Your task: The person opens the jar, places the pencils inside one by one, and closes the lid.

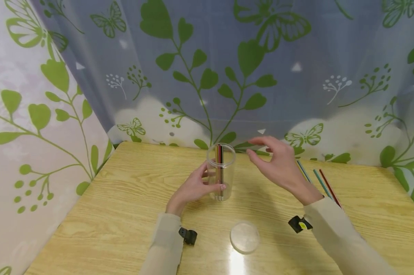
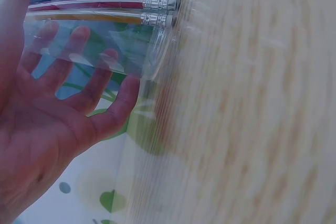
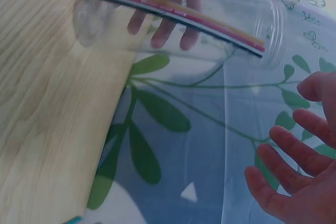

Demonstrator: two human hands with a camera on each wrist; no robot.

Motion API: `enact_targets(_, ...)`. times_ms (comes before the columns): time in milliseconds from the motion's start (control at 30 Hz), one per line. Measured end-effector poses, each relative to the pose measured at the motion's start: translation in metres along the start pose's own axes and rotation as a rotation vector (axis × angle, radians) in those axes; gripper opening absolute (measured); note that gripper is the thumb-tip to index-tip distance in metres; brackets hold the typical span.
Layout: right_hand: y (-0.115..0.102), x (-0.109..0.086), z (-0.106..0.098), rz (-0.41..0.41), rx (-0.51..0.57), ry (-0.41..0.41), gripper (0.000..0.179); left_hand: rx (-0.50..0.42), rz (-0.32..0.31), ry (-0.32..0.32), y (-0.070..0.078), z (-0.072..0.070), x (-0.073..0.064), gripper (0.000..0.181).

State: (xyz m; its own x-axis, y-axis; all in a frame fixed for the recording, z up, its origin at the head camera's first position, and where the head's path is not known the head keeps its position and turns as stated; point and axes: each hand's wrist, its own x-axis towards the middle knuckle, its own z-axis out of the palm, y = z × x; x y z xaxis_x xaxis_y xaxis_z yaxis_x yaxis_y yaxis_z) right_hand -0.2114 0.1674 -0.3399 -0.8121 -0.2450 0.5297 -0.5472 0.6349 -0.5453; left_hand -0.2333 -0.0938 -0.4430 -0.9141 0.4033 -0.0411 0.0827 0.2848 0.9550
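A clear plastic jar [image 1: 229, 177] stands upright and uncovered on the table. Inside it are three pencils [image 3: 181, 17], dark, red and yellow, their eraser ends at the bottom. My left hand [image 1: 193, 187] grips the jar from the left, with the thumb across the near side and the fingers behind. Through the wall, the left wrist view shows the pencils' metal ferrules [image 2: 157, 19] close to the base. To the right of the rim, my right hand [image 1: 277, 160] is held in the air with nothing in it, its fingers apart and slightly bent.
A round clear lid [image 1: 245, 237] lies on the wooden table [image 1: 124, 202] in front of the jar. Several more pencils [image 1: 325, 183] lie at the right, partly behind the right forearm. A patterned curtain [image 1: 200, 95] hangs along the table's far edge.
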Motion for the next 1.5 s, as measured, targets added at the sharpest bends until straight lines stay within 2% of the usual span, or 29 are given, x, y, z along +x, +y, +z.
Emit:
enact_targets(133,0.01,-0.01,-0.008,0.024,-0.028,0.017,0.027,0.004,-0.008,-0.006,0.002,0.0,-0.001,0.086)
enact_targets(433,0.029,-0.031,-0.025,0.116,-0.066,0.001,0.03,0.023,-0.038,-0.01,0.002,0.0,-0.003,0.085)
enact_targets(700,0.055,-0.051,-0.037,0.18,-0.109,0.038,0.032,0.016,-0.028,-0.004,0.001,0.001,-0.002,0.086)
enact_targets(933,0.075,-0.068,-0.049,0.244,-0.13,0.036,0.033,0.02,-0.052,-0.006,0.002,0.0,-0.003,0.087)
enact_targets(1267,0.101,-0.091,-0.065,0.346,-0.178,0.008,0.041,0.033,-0.029,-0.018,0.0,0.0,-0.002,0.086)
enact_targets(1500,0.123,-0.101,-0.071,0.359,-0.213,0.011,0.04,0.033,-0.042,-0.017,0.001,-0.001,-0.002,0.085)
